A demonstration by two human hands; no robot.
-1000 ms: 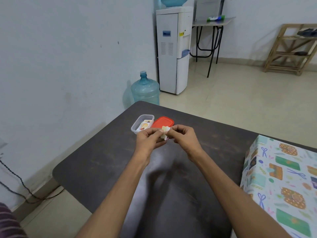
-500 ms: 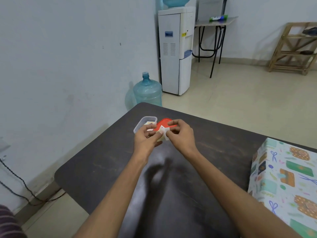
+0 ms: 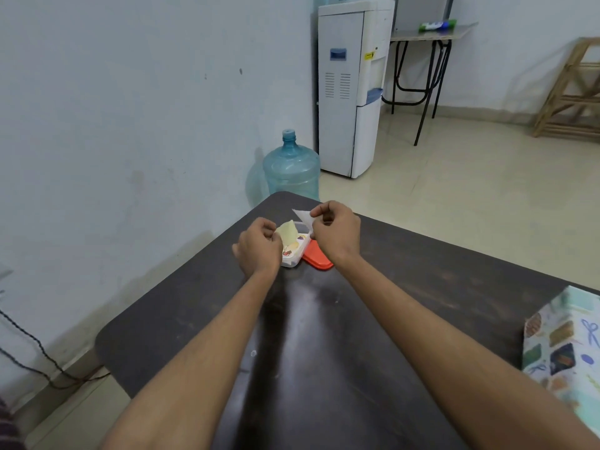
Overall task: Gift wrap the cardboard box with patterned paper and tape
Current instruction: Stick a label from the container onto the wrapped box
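The box wrapped in patterned paper (image 3: pixel 563 352) stands at the table's right edge, partly cut off by the frame. Far from it, over the table's far corner, my left hand (image 3: pixel 259 246) pinches a pale yellow piece (image 3: pixel 287 231). My right hand (image 3: pixel 336 233) pinches a white paper strip (image 3: pixel 302 216) that sticks up to the left. The two pieces are apart. Just below them sits a small clear plastic container (image 3: pixel 293 253) with stickers inside, and its orange lid (image 3: pixel 316 258) lies beside it on the dark table (image 3: pixel 324 352).
A blue water jug (image 3: pixel 291 165) stands on the floor beyond the table's far corner, next to a white water dispenser (image 3: pixel 352 89). A folding table (image 3: pixel 428 37) and a wooden rack (image 3: pixel 574 95) stand at the back. Cables (image 3: pixel 35 362) run along the left wall.
The piece my hands held together has come apart into a yellow part in my left hand and a white strip in my right. The view has swung left, so less of the wrapped box shows.
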